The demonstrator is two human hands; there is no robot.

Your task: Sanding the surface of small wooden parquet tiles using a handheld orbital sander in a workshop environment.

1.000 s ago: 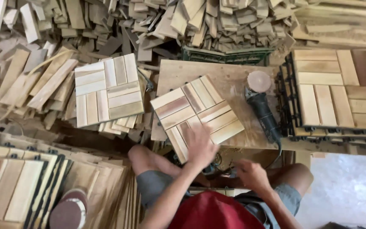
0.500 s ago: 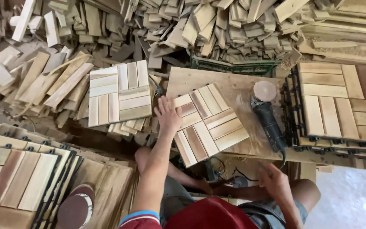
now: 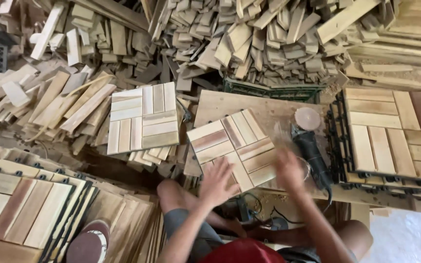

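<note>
A square slatted wooden deck tile [image 3: 232, 148], pale and reddish strips laid in four blocks, lies turned at an angle on a bare plywood table [image 3: 264, 104]. The person's left hand [image 3: 219, 183] rests flat and spread wide on the tile's near corner, holding nothing. The right hand [image 3: 290, 168] is blurred, just past the tile's right edge and beside a black angle grinder with a round sanding disc [image 3: 310, 141]; I cannot tell whether its fingers are open or closing.

The risks, as they look from here: the grinder lies right beside the blurred hand, and a careless grab near the disc could scrape skin if the tool is live. Its cord [image 3: 328, 192] trails off the near edge toward bare knees and could snag. The tile overhangs the table's near-left side, so a hard press there could tip it.

The table is dusty, with little room between tile and grinder. To the right stands a stack of finished tiles on black plastic grid backing [image 3: 395, 131]; to the left another tile [image 3: 143, 119] tops a lower stack. A great heap of loose wooden offcuts [image 3: 249, 34] fills the back of the room, and more tiles [image 3: 20, 209] lean at lower left, beside a dark red shoe [image 3: 87, 242].
</note>
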